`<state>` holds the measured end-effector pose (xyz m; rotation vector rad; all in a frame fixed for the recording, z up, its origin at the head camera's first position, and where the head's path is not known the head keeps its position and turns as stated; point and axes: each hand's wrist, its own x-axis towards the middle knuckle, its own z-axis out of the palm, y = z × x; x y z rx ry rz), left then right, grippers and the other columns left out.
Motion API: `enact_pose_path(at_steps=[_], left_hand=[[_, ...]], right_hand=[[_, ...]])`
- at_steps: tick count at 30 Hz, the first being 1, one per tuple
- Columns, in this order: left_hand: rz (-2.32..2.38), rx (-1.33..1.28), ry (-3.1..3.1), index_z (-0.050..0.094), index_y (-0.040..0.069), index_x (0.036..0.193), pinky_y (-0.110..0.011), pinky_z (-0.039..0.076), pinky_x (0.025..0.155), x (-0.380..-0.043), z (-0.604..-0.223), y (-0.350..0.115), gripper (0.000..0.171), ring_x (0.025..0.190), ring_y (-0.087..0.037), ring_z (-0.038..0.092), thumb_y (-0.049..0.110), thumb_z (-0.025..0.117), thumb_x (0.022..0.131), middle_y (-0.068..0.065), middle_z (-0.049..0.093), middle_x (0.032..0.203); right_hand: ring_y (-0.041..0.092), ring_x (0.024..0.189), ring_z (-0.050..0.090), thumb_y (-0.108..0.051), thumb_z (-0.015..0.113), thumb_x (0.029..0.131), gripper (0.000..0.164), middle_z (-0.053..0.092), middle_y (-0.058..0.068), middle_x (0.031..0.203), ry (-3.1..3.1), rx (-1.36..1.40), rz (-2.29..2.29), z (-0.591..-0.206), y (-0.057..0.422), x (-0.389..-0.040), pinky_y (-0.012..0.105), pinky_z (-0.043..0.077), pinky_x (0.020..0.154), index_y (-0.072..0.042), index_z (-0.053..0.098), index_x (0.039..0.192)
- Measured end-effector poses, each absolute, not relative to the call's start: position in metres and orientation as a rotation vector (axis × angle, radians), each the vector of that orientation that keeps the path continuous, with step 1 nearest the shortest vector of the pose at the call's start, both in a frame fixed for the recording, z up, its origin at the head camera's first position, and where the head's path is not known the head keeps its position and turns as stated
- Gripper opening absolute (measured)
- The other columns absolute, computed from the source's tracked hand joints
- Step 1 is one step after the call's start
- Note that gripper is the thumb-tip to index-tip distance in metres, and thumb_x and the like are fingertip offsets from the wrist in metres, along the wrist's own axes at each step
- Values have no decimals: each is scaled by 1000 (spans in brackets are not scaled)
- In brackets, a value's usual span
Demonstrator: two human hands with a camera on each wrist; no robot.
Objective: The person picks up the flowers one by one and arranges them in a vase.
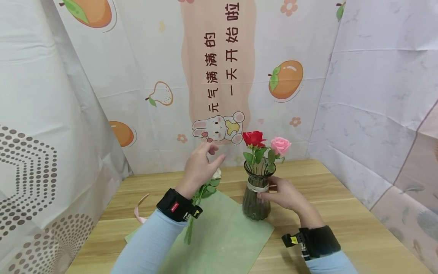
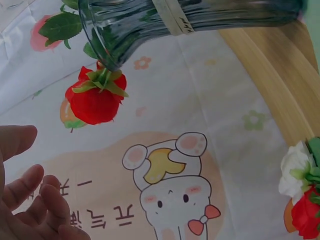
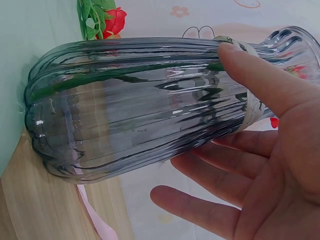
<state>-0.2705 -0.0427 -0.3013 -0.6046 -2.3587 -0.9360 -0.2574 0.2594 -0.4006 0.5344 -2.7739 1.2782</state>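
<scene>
A ribbed grey glass vase (image 1: pixel 256 205) with a pale band round its neck stands upright over the right edge of a green paper sheet (image 1: pixel 222 232). A red rose (image 1: pixel 254 138) and a pink rose (image 1: pixel 280 145) rise from its mouth. My right hand (image 1: pixel 288 193) grips the vase from the right, thumb on the band in the right wrist view. Nothing is in my left hand (image 1: pixel 200 164), raised with loosely bent fingers left of the red rose. Below that hand and partly hidden by it lie leafy stems (image 1: pixel 189 232) with a white flower (image 1: pixel 217 174).
A pink ribbon (image 1: pixel 137 214) lies on the wooden table (image 1: pixel 308 179) left of the paper. In the left wrist view, another red flower (image 2: pixel 306 212) sits beside the white one. A printed cloth (image 1: pixel 143 45) hangs behind the table, with more cloth at both sides.
</scene>
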Motion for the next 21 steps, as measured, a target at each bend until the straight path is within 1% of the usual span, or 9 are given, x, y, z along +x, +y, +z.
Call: enact_pose_path(at_steps=[5,7,11,17,21], left_hand=[[-926,-578,-2399,67,11,111,-34,50,72,-271,-309,-53,25,77,-17,59,30,74,95,-2,64,103],[-913,-568,-2418,67,12,111,-34,51,73,-273,-313,-57,25,79,-17,61,30,74,95,-1,64,103],[-872,-547,-2463,67,12,111,-36,52,77,-276,-320,-65,27,86,-18,64,31,74,95,-2,66,105],[-831,-511,-2508,68,12,112,-37,54,76,-279,-333,-74,27,91,-19,65,31,74,95,0,65,105],[-792,-504,-2538,68,12,114,-38,53,76,-280,-341,-79,28,94,-22,65,31,75,94,-3,66,108]], right_hand=[[40,114,64,-38,82,86,74,64,21,128,-2777,536,1279,-400,259,-257,50,54,91,7,53,137],[39,114,64,-38,82,86,73,64,21,128,-2774,533,1276,-400,258,-257,50,54,92,6,53,137],[39,114,64,-38,82,86,73,64,21,128,-2767,538,1273,-400,258,-257,49,54,91,7,53,137],[40,113,64,-38,82,86,74,64,22,128,-2765,545,1270,-402,259,-258,49,55,90,7,53,137],[40,113,64,-38,82,86,74,64,22,128,-2767,544,1265,-402,259,-258,49,55,90,7,53,137]])
